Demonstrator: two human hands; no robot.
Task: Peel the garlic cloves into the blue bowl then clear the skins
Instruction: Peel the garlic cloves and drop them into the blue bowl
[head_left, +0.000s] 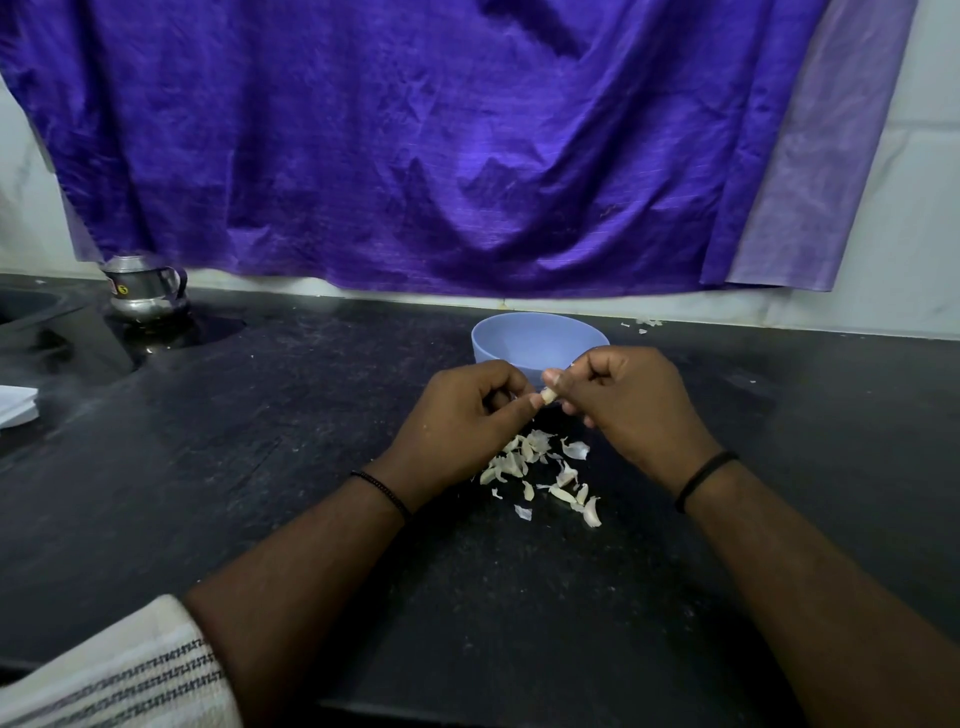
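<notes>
A small pale garlic clove (548, 397) sits between my two hands, just in front of the blue bowl (537, 340). My left hand (462, 421) pinches its left end with curled fingers. My right hand (631, 402) pinches its right end between thumb and fingers. Beneath my hands a scatter of white garlic skins (540, 475) lies on the black counter (311, 467). The bowl's inside is partly hidden by my hands and I cannot tell what it holds.
A steel pot (145, 291) stands at the back left beside a sink edge (31, 306). A purple cloth (441, 145) hangs over the back wall. A few skins (644, 323) lie at the back right. A white object (18, 405) sits at the left edge.
</notes>
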